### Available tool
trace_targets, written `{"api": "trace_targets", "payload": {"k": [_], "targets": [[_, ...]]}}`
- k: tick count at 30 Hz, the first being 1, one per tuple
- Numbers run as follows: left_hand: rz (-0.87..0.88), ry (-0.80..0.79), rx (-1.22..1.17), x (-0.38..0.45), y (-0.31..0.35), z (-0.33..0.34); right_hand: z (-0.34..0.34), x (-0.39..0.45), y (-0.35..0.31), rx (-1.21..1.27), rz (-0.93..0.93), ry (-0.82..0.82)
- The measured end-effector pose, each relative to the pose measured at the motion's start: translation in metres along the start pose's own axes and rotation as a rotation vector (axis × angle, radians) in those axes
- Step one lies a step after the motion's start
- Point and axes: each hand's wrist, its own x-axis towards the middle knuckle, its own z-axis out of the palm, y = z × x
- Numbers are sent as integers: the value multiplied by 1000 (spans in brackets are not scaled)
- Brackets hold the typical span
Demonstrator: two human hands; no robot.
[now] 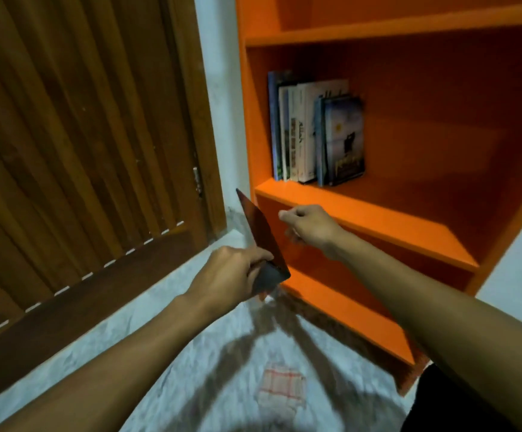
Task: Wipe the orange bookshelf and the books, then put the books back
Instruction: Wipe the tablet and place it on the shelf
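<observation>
The orange bookshelf [378, 219] stands at the right against a white wall. Several books [312, 135] stand upright at the left end of its middle shelf. My left hand [231, 272] grips a thin dark red book [261, 241] by its lower end, held on edge in front of the shelf's left side. My right hand [309, 227] hovers just right of that book, fingers loosely curled, holding nothing. A white cloth with red checks [281, 391] lies flat on the floor below my arms.
A brown wooden door [82, 151] fills the left side. The pale marbled floor [175, 353] runs between door and shelf. The shelves above and below the books look bare. A dark garment shows at the bottom right corner.
</observation>
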Motion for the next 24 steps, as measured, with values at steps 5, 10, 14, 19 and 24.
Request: {"api": "trace_targets", "payload": {"k": [5, 10, 14, 19, 24], "targets": [[336, 5, 179, 32, 29, -25, -37, -21, -67, -49, -96, 47], [544, 91, 391, 87, 38, -34, -73, -21, -94, -215, -156, 277], [598, 219, 416, 139, 47, -26, -114, 8, -93, -209, -136, 501], [471, 377, 230, 182, 26, -7, -159, 32, -64, -181, 21, 671], [18, 381, -99, 230, -42, 38, -180, 59, -16, -379, 18, 841]]}}
